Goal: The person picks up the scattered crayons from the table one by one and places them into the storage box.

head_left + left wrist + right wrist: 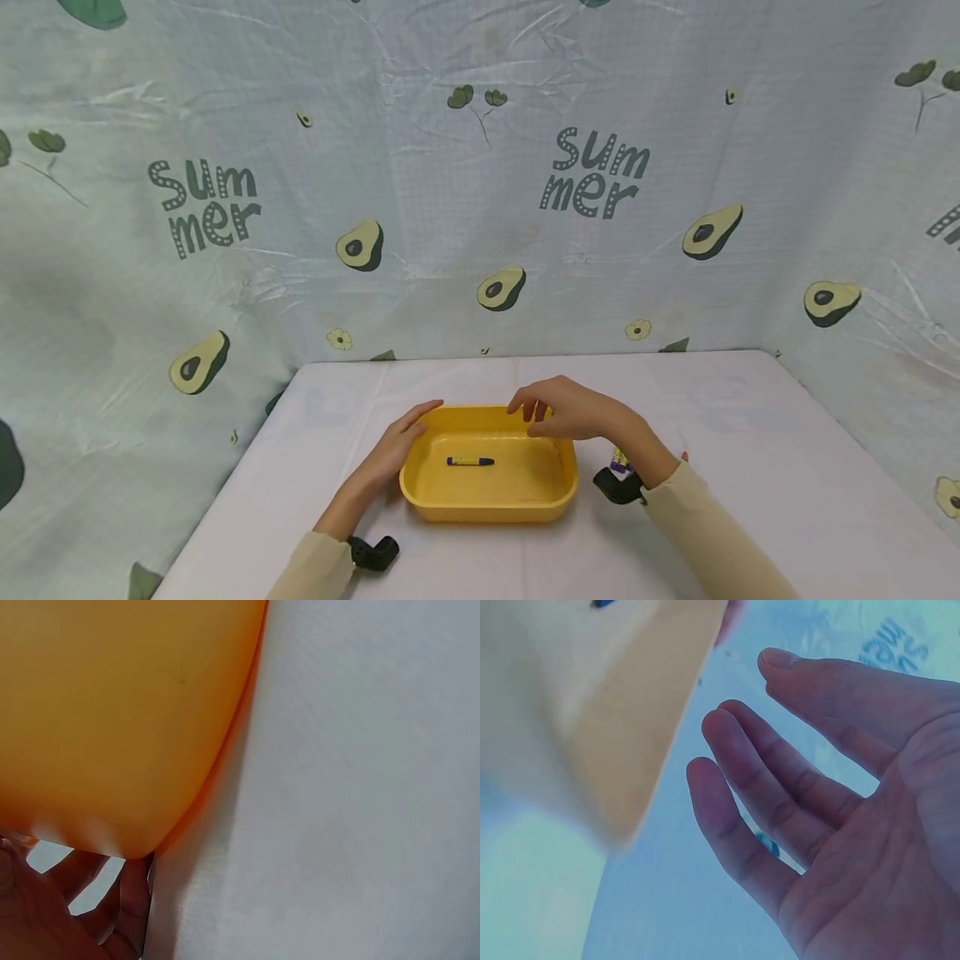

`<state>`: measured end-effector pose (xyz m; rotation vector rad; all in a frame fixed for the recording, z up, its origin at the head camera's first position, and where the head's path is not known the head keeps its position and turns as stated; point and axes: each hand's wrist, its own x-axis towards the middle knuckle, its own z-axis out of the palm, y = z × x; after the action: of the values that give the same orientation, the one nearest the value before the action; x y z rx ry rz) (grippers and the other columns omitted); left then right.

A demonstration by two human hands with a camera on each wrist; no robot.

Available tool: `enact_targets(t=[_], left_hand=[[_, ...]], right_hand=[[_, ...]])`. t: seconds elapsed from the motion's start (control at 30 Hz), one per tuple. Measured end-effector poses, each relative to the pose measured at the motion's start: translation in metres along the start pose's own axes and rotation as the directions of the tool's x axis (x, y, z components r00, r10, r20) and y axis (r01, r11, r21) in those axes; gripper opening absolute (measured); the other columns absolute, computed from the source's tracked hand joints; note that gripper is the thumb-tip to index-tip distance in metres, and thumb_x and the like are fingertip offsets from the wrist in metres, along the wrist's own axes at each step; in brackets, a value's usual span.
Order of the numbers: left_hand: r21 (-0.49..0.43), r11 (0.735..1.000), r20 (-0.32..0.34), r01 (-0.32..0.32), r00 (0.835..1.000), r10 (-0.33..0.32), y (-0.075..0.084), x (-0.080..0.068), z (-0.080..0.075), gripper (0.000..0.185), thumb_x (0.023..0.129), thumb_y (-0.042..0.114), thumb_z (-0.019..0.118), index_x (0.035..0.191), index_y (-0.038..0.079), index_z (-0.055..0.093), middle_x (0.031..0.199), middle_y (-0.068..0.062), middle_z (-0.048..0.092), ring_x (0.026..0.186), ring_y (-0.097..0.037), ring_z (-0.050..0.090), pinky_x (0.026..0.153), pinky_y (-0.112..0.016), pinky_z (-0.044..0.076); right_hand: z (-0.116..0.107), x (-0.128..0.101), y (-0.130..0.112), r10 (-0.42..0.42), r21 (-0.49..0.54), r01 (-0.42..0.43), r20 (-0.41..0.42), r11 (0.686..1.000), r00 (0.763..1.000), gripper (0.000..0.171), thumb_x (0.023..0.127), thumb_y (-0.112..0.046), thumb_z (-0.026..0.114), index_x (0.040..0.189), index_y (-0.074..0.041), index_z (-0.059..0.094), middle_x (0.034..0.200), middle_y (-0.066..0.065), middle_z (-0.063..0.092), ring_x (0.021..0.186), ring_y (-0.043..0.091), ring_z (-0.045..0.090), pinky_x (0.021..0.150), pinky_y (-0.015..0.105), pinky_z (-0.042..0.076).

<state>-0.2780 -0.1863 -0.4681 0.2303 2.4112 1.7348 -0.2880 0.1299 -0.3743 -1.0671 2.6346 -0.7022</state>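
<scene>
Fingers (765, 787) of the right hand (570, 412) hang loosely apart above the one yellow tray's (487, 504) 1 o'clock corner, holding nothing. Relaxed, the left hand (393, 454) rests against its 9 o'clock rim. Only the head view shows the single crayon (470, 461) lying at the tray's centre.

A yellow tray (558, 487) sits upright on the table; a dark blue crayon (470, 461) lies flat inside it.
</scene>
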Motion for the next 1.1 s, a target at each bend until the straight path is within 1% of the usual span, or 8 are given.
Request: enact_targets(t=[0.17, 0.3, 0.5, 0.77, 0.87, 0.93, 1.0, 1.1], left_hand=[[0.004, 1.0, -0.001, 0.005, 1.0, -0.005, -0.001, 0.001, 0.0, 0.046, 0.111, 0.018, 0.035, 0.155, 0.022, 0.047, 0.161, -0.012, 0.046, 0.143, -0.032, 0.049, 0.125, -0.058, 0.033], [0.009, 1.0, -0.004, -0.008, 1.0, 0.008, -0.002, 0.003, 0.0, 0.046, 0.111, 0.018, 0.035, 0.155, 0.021, 0.048, 0.162, -0.012, 0.045, 0.145, -0.033, 0.046, 0.126, -0.058, 0.03], [0.003, 1.0, -0.012, -0.017, 1.0, 0.017, -0.002, 0.002, 0.001, 0.045, 0.111, 0.017, 0.036, 0.154, 0.02, 0.049, 0.161, -0.013, 0.046, 0.144, -0.033, 0.048, 0.125, -0.058, 0.032], [-0.001, 1.0, -0.006, -0.003, 1.0, 0.003, 0.001, -0.003, 0.001, 0.045, 0.111, 0.017, 0.036, 0.155, 0.02, 0.048, 0.161, -0.013, 0.045, 0.143, -0.033, 0.049, 0.124, -0.058, 0.035], [0.0, 1.0, -0.001, -0.001, 1.0, 0.001, 0.001, -0.004, 0.001, 0.046, 0.111, 0.017, 0.035, 0.155, 0.019, 0.047, 0.162, -0.013, 0.044, 0.143, -0.033, 0.049, 0.124, -0.057, 0.035], [0.002, 1.0, 0.011, 0.003, 1.0, -0.003, 0.001, -0.004, 0.001, 0.046, 0.111, 0.016, 0.034, 0.156, 0.02, 0.047, 0.162, -0.013, 0.044, 0.143, -0.033, 0.049, 0.124, -0.057, 0.036], [0.003, 1.0, 0.012, 0.008, 1.0, -0.008, 0.001, -0.005, 0.001, 0.046, 0.111, 0.016, 0.035, 0.155, 0.022, 0.047, 0.162, -0.012, 0.044, 0.143, -0.032, 0.049, 0.124, -0.056, 0.036], [0.013, 1.0, 0.006, 0.006, 1.0, -0.006, 0.001, -0.005, 0.001, 0.046, 0.111, 0.017, 0.035, 0.155, 0.022, 0.047, 0.161, -0.011, 0.046, 0.141, -0.032, 0.051, 0.123, -0.057, 0.037]], right_hand=[[-0.007, -0.029, 0.022, -0.012, -0.001, 0.012, -0.078, 1.0, 0.997, 0.03, 0.096, -0.013, 0.072, 0.126, -0.016, 0.071, 0.117, 0.007, 0.074, 0.097, 0.011, 0.066, 0.083, 0.026, 0.06], [-0.011, -0.05, 0.036, 0.028, 0.014, -0.026, -0.116, 1.0, 0.993, 0.033, 0.095, -0.015, 0.073, 0.128, -0.016, 0.07, 0.112, 0.004, 0.073, 0.096, 0.011, 0.066, 0.082, 0.024, 0.059], [-0.016, -0.076, 0.061, 0.086, 0.055, -0.078, -0.154, 0.995, 0.984, 0.033, 0.096, -0.018, 0.072, 0.129, -0.02, 0.067, 0.109, -0.001, 0.071, 0.096, 0.01, 0.066, 0.079, 0.023, 0.059], [-0.018, -0.101, 0.087, 0.172, 0.102, -0.158, -0.159, 0.982, 0.972, 0.034, 0.096, -0.02, 0.072, 0.129, -0.012, 0.066, 0.11, 0.007, 0.072, 0.096, 0.013, 0.066, 0.082, 0.029, 0.06], [-0.02, -0.109, 0.092, 0.26, 0.161, -0.238, -0.13, 0.958, 0.957, 0.039, 0.096, -0.017, 0.073, 0.132, -0.006, 0.064, 0.111, 0.011, 0.071, 0.095, 0.017, 0.067, 0.079, 0.032, 0.062], [-0.022, -0.116, 0.096, 0.331, 0.201, -0.306, -0.105, 0.931, 0.938, 0.043, 0.095, -0.015, 0.073, 0.134, -0.002, 0.061, 0.11, 0.012, 0.07, 0.093, 0.02, 0.067, 0.075, 0.034, 0.063], [-0.025, -0.124, 0.098, 0.404, 0.228, -0.378, -0.077, 0.897, 0.912, 0.043, 0.094, -0.014, 0.073, 0.133, 0.0, 0.06, 0.108, 0.013, 0.069, 0.091, 0.022, 0.067, 0.072, 0.036, 0.064], [-0.028, -0.133, 0.1, 0.513, 0.235, -0.495, -0.017, 0.837, 0.858, 0.04, 0.094, -0.016, 0.073, 0.127, 0.002, 0.06, 0.104, 0.013, 0.068, 0.087, 0.023, 0.067, 0.071, 0.038, 0.064]])
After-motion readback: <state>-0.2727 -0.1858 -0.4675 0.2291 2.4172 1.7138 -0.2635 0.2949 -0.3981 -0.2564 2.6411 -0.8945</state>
